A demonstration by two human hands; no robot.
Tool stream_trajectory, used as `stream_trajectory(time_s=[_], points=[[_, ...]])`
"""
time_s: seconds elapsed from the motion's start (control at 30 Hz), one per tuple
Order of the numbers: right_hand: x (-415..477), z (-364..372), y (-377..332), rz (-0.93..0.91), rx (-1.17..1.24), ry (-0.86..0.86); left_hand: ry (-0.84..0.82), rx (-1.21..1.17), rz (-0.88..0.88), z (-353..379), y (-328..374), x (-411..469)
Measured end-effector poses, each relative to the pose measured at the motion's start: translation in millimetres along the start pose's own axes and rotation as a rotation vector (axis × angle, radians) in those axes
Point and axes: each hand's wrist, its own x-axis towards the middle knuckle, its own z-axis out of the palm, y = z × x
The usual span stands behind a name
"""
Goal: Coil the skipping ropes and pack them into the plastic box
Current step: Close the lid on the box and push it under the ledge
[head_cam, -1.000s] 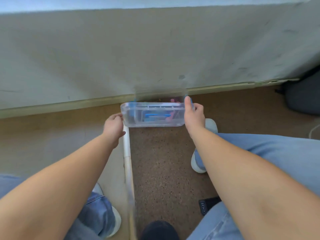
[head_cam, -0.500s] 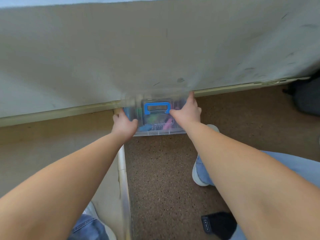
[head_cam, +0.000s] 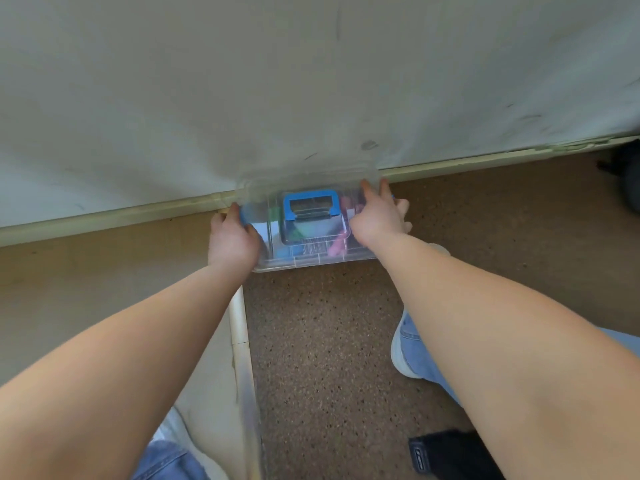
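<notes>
A clear plastic box (head_cam: 304,259) with a closed lid and a blue handle (head_cam: 310,204) sits on the floor against the base of the wall. Through the plastic I see coloured skipping ropes (head_cam: 337,245), pink, green and blue. My left hand (head_cam: 233,239) grips the box's left end. On the right end my right hand (head_cam: 377,216) rests over the lid, fingers spread toward the wall.
A pale skirting strip (head_cam: 114,216) runs along the wall. A pale floor divider (head_cam: 239,327) separates a tan floor from speckled brown carpet (head_cam: 322,358). My jeans and white shoes (head_cam: 403,358) are below. A black object (head_cam: 453,457) lies bottom right; a dark object (head_cam: 628,181) sits far right.
The box has gone from held above the floor, side facing me, to lying flat against the wall with its lid up. Both hands have stayed on its ends.
</notes>
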Motion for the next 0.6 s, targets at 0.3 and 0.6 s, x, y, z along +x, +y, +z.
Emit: stream_trajectory(time_s=[0.3, 0.6], points=[[8, 0, 28, -0.14, 0.108, 0.13, 0.042, -0.068, 0.028, 8, -7, -2], [10, 4, 29, -0.044, -0.026, -0.082, 0.021, -0.148, -0.027, 11, -9, 3]])
